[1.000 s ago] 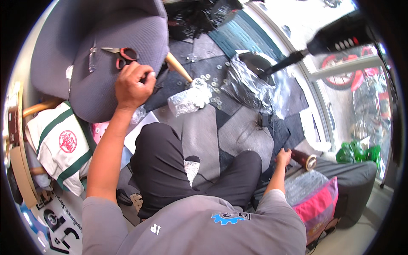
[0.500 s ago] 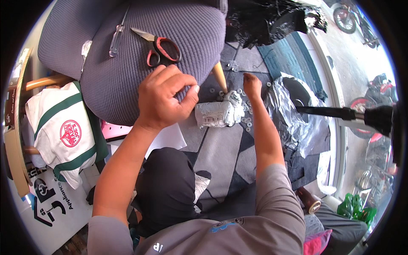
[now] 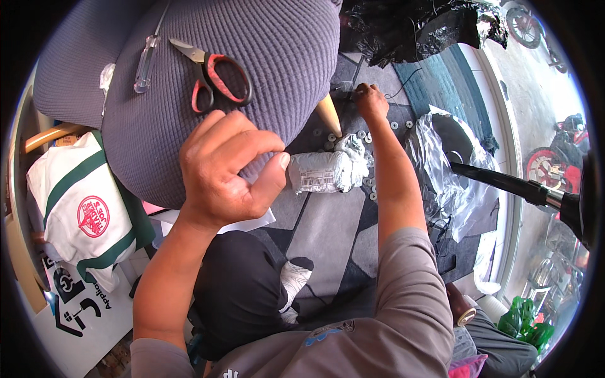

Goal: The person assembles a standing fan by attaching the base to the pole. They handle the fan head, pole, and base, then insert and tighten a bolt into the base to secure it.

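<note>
Pale washers (image 3: 361,134) lie on the carpet (image 3: 324,233) at upper centre, just below the nearer right hand (image 3: 370,101), whose grip I cannot tell. The left hand (image 3: 230,167), thumb and fingers apart, hangs just below the slanting scissors (image 3: 207,63). Beside the washers, a white parcel (image 3: 309,166) with a printed label (image 3: 320,179) points left to right; a cloth bag (image 3: 66,173) at left bears a round red emblem (image 3: 93,217).

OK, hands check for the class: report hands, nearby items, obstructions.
Left hand: loosely curled, near red-and-black-handled metal scissors. Right hand: near small pale rings, grip unclear. Tapered wooden chair leg close by, possible obstacle.
</note>
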Available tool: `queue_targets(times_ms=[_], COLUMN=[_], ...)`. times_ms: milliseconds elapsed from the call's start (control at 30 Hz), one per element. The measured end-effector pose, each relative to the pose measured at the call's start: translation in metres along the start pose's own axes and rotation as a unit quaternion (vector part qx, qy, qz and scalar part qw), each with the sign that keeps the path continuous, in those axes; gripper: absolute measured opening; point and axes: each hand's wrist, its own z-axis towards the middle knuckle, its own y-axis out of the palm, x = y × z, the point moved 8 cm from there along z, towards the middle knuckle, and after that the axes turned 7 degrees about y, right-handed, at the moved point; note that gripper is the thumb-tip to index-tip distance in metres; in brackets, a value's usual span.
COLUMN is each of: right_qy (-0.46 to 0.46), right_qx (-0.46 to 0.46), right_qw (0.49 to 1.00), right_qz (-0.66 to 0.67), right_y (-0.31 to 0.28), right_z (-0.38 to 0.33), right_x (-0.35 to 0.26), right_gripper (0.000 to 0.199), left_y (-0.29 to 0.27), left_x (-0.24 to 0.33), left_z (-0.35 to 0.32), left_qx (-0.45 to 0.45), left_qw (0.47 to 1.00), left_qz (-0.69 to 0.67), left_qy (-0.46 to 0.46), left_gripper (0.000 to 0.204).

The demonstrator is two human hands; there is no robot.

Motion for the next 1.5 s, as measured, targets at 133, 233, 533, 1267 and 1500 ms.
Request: queue_targets(times_ms=[133,233,533,1267,1500], right_qy=[-0.035,-0.004,-0.200,0.154,-0.087], right_qx=[-0.020,-0.047,-0.009,-0.125,-0.044], right_qw=[0.998,0.998,0.978,0.852,0.995], right_qz=[-0.037,-0.051,0.050,0.484,0.016], right_y=[0.006,0.014,0.007,0.064,0.058], right_z=[0.003,0.017,-0.009,-0.001,0.016], right_x=[-0.011,-0.010,-0.014,0.002,-0.045], right_gripper=[0.027,0.025,0.021,0.028,0.031], left_y=[0.000,-0.001,-0.001,-0.002,-0.001], left_x=[0.001,0.000,-0.002,-0.001,-0.002], left_z=[0.000,-0.001,0.000,0.000,-0.001], left_qx=[-0.004,0.002,0.000,-0.003,-0.004], left_qw=[1.000,1.000,1.000,1.000,1.000], left_qz=[-0.005,-0.013,-0.013,-0.020,-0.021], left_qy=[0.001,0.002,0.002,0.008,0.005], left_gripper=[0.010,0.010,0.011,0.011,0.011])
